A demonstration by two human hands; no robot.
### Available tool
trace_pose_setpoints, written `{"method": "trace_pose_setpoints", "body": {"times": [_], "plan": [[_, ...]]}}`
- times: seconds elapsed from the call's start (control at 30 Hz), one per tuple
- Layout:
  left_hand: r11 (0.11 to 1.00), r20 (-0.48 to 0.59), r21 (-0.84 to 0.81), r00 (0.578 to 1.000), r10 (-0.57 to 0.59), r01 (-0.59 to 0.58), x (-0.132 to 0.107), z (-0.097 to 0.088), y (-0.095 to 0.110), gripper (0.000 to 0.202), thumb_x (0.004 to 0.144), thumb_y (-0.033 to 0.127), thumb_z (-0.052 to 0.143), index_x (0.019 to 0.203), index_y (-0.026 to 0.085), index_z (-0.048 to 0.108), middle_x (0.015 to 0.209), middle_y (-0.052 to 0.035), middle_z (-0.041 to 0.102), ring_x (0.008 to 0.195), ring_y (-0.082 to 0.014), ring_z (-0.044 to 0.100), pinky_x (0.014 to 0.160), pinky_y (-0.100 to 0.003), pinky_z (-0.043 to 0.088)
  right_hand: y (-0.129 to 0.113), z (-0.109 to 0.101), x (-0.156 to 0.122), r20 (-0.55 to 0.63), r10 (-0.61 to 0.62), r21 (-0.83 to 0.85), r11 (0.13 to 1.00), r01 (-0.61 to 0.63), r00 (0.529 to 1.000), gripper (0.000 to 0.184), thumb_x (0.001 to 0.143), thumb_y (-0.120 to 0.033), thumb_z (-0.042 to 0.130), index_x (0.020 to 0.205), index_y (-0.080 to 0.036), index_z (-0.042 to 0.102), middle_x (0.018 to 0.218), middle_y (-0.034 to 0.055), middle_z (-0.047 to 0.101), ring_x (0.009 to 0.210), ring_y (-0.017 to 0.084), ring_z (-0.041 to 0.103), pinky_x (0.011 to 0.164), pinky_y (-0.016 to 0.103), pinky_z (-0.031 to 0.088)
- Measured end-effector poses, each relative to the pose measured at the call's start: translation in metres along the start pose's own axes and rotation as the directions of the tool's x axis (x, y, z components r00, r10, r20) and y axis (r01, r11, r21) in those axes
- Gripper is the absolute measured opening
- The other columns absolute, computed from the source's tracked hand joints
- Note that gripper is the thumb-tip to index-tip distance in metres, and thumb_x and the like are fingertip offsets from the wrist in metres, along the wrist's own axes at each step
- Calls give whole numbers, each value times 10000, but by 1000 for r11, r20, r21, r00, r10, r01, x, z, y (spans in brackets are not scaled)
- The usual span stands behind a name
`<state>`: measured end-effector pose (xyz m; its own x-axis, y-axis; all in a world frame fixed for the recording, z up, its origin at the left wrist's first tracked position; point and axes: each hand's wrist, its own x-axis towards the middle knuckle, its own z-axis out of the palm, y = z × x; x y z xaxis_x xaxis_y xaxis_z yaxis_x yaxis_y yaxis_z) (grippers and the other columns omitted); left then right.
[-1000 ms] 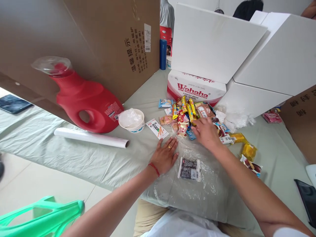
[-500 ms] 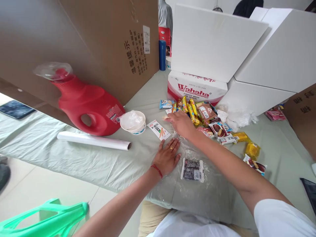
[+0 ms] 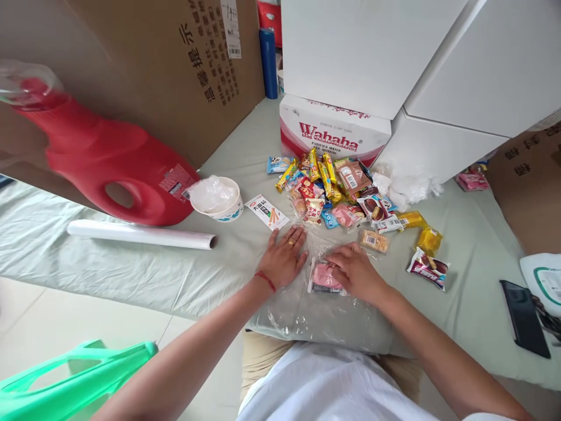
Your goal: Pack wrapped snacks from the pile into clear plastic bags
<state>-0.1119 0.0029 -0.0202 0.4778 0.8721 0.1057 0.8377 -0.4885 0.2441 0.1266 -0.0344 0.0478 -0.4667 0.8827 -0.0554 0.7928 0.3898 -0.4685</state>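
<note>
My left hand [image 3: 284,254] lies flat with fingers stretched, its fingertips on the edge of a clear plastic sheet [image 3: 284,318]. Just beyond them is a white snack packet [image 3: 266,211] with sticks pictured on it. The fingers of my right hand [image 3: 356,272] are curled on a pink snack packet [image 3: 325,275]. This packet sits over a dark snack packet [image 3: 326,287], which shows only at its edges on the sheet. Past my hands, a pile of small wrapped snacks [image 3: 313,190] spreads out, and a pale biscuit packet [image 3: 374,240] lies near my right wrist.
A white paper bowl [image 3: 228,210] holds crumpled plastic. At left are a red jug [image 3: 100,152] and a white roll [image 3: 144,235]. A Wahaha carton [image 3: 333,131] and white boxes [image 3: 350,52] stand behind the snacks. A phone [image 3: 523,316] lies at right; a green stool [image 3: 79,374] is below left.
My right hand has come back from the snack pile to the plastic sheet, and a pink packet now covers most of the dark one. The left hand stays flat. The view has tilted down.
</note>
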Motion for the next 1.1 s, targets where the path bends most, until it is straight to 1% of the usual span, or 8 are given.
{"method": "trace_pose_setpoints", "body": {"times": [0.13, 0.4, 0.53, 0.63, 0.73, 0.8, 0.93, 1.1], "plan": [[1000, 8, 20, 1000, 0, -1, 0, 0, 0, 582, 1048, 426, 289, 1596, 233, 323, 1642, -63, 362, 1519, -268, 339, 1265, -572, 150, -9, 20, -8, -123, -65, -175, 984, 43, 990, 416, 1012, -321, 521, 1402, -207, 612, 1501, 147, 529, 1364, 339, 438, 1143, 574, 347], [999, 21, 39, 1000, 2, -3, 0, -2, -2, 549, 1061, 397, 241, 1582, 260, 350, 1638, -37, 372, 1521, -245, 339, 1255, -543, 189, 6, 53, -23, -22, -237, -152, 961, 231, 971, 510, 1066, -371, 434, 1554, -221, 414, 1582, 102, 464, 1517, 268, 327, 1257, 629, 109], [1000, 33, 14, 999, -15, 15, -1, -4, -6, 551, 1070, 402, 204, 1570, 245, 374, 1642, -44, 363, 1520, -241, 339, 1247, -533, 198, 9, 35, -32, -49, -277, -71, 959, 273, 960, 564, 1054, -397, 458, 1587, -244, 351, 1587, 107, 456, 1524, 272, 320, 1256, 638, 138], [1000, 36, -24, 999, -7, 8, -1, -4, -12, 555, 1071, 414, 198, 1570, 248, 373, 1652, -48, 344, 1524, -239, 331, 1243, -513, 207, 5, 18, -57, -150, -235, 81, 965, 249, 960, 563, 1067, -404, 395, 1605, -262, 309, 1567, 110, 479, 1503, 253, 359, 1247, 574, 260], [998, 20, -54, 1000, 12, -11, -2, -2, -16, 553, 1070, 413, 210, 1581, 260, 353, 1657, -52, 341, 1528, -233, 324, 1249, -499, 208, -4, 14, -88, -122, -239, 109, 961, 253, 963, 825, 967, -632, 516, 1627, -215, 253, 1588, 166, 428, 1499, 329, 345, 1235, 588, 284], [997, 4, -79, 1000, 15, -15, -2, 0, -18, 551, 1069, 412, 223, 1583, 262, 349, 1658, -56, 340, 1530, -234, 321, 1254, -502, 203, -11, 21, -102, -105, -244, 15, 969, 247, 964, 914, 907, -619, 636, 1623, -189, 265, 1546, 195, 474, 1454, 375, 393, 1224, 646, 257], [970, -10, -241, 1000, -28, 24, -1, -1, -22, 539, 1068, 424, 244, 1546, 243, 415, 1644, -71, 368, 1524, -248, 334, 1254, -539, 218, -16, 32, -101, -274, -169, 0, 984, 176, 947, 413, 982, -166, 569, 1385, -256, 588, 1138, 95, 716, 1154, 268, 607, 1029, 507, 505], [857, -116, -514, 993, -30, -34, 0, -14, -35, 469, 1032, 430, 394, 1379, 192, 602, 1551, -110, 505, 1518, -266, 343, 1251, -510, 297, 6, 12, -55, -299, -14, 242, 966, 89, 954, 204, 987, -201, 555, 1091, -239, 726, 1039, 83, 656, 987, 207, 631, 846, 348, 533]]}}
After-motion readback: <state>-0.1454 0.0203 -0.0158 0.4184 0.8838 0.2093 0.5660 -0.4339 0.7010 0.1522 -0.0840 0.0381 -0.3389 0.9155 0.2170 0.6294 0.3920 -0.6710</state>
